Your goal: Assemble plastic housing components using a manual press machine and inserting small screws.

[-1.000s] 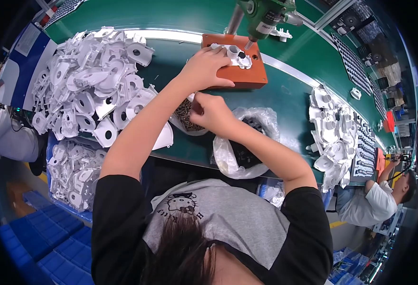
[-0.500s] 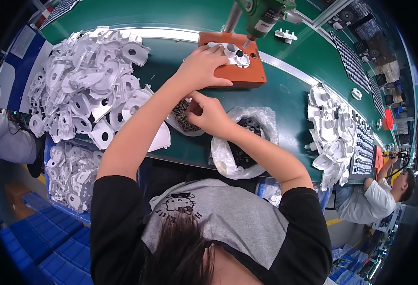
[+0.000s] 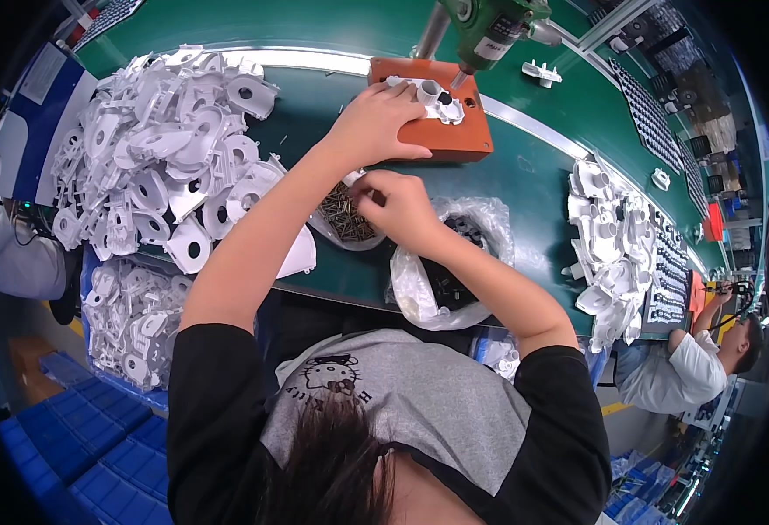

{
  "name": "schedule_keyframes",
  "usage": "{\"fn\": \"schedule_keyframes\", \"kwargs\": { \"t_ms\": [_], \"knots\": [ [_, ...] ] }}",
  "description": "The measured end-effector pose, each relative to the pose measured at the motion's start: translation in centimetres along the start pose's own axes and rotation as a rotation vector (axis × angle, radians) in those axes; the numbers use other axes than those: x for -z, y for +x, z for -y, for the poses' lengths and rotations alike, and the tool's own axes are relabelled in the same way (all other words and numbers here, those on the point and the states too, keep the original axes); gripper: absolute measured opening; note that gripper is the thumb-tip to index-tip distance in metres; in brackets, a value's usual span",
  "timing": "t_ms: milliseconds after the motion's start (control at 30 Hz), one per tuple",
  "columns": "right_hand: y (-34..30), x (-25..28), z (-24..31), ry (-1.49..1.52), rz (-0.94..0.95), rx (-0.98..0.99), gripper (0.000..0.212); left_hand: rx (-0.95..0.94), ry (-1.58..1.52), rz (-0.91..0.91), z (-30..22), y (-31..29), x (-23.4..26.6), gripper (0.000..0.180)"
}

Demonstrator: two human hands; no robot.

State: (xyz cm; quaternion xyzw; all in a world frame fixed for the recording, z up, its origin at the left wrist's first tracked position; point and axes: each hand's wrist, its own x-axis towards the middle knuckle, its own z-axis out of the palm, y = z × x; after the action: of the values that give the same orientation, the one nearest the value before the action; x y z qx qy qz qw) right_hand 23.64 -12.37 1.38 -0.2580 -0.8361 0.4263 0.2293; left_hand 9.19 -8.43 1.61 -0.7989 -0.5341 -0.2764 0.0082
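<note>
My left hand [image 3: 374, 122] lies over the left side of a white plastic part [image 3: 448, 110], fingers stretched out and thumb apart. That part, with a short round tube and a black piece on it, sits on an orange block [image 3: 441, 155]. Below my left wrist, my right hand [image 3: 398, 210] is at the edge of a bag of small metal screws [image 3: 342, 219]. Its fingers are curled to a pinch, and whatever is between the tips is too small to make out. A clear plastic bag of black parts [image 3: 444, 284] lies under my right forearm.
A green machine head [image 3: 489, 35] hangs above the block. White plastic parts [image 3: 161, 140] are heaped at left, with more in a blue-edged bin [image 3: 135, 328] below. Further white parts [image 3: 608, 249] and a tray of black pieces [image 3: 667, 271] lie at right. A co-worker [image 3: 695, 367] sits far right.
My right hand has shifted slightly right, showing more of the screws, its fingers still curled. My left hand stays on the white part. The whole view has moved a little.
</note>
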Motion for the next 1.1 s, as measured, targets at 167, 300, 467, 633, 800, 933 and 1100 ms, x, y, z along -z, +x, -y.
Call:
{"fn": "schedule_keyframes", "kwargs": {
  "t_ms": [167, 300, 467, 633, 800, 933, 1100],
  "knots": [
    [-1.0, 2.1, -0.9, -0.066, -0.051, -0.003, 0.013, -0.01, 0.012, -0.083, 0.0, -0.1, -0.3, 0.051],
    [-0.7, 0.4, -0.9, -0.453, 0.065, 0.335, 0.016, -0.046, 0.035, -0.124, 0.3, -0.1, -0.6, 0.051],
    [0.5, -1.4, -2.1, -0.626, 0.019, 0.478, 0.01, -0.033, 0.027, -0.115, 0.1, 0.0, -0.7, 0.051],
    [0.6, -1.3, -2.3, -0.603, 0.02, 0.481, 0.01, -0.037, 0.024, -0.129, 0.1, -0.1, -0.8, 0.052],
    [0.8, -1.1, -2.3, -0.47, -0.057, 0.415, 0.01, -0.046, 0.034, -0.135, -0.1, -0.1, -0.6, 0.051],
    [0.2, 2.1, -0.7, -0.073, 0.046, 0.101, 0.015, -0.032, 0.013, -0.104, 0.1, -0.2, -0.8, 0.051],
    [0.8, 10.0, -2.3, 0.058, -0.151, -0.197, 0.015, -0.029, 0.109, -0.111, -1.1, -0.4, -1.0, 0.053]
  ]
}}
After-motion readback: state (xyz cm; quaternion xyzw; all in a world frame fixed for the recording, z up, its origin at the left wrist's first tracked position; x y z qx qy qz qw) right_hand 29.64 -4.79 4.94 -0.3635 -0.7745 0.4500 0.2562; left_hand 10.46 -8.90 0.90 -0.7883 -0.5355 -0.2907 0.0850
